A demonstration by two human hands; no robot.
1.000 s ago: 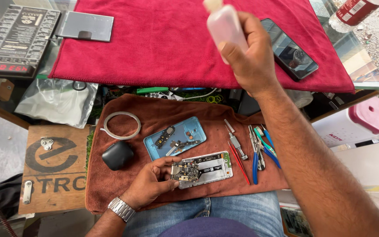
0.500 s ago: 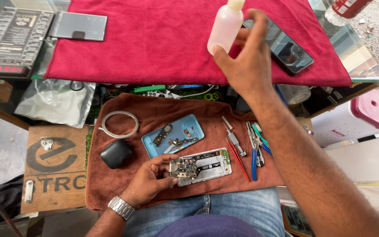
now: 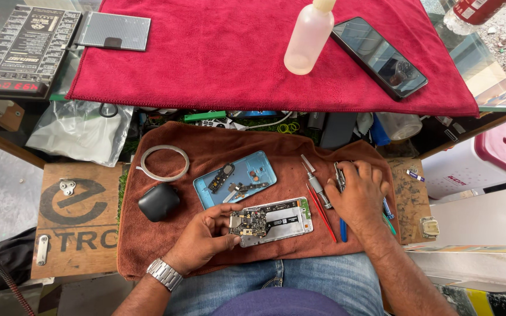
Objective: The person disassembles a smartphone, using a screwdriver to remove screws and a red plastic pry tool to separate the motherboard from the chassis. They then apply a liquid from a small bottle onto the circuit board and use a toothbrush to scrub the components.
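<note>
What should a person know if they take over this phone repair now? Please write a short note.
Left hand: holds the circuit board on the opened phone frame.
Right hand: rests on the hand tools on the brown cloth.
Blue back cover lies off, behind the frame; the squeeze bottle stands on the red cloth.
Done: phone opened.
Left: phone still in parts.

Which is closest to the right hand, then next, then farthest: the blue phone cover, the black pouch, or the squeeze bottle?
From the right hand:
1. Blue cover, just to its left on the brown cloth.
2. Squeeze bottle, up on the red cloth.
3. Black pouch, far left on the brown cloth.
</note>
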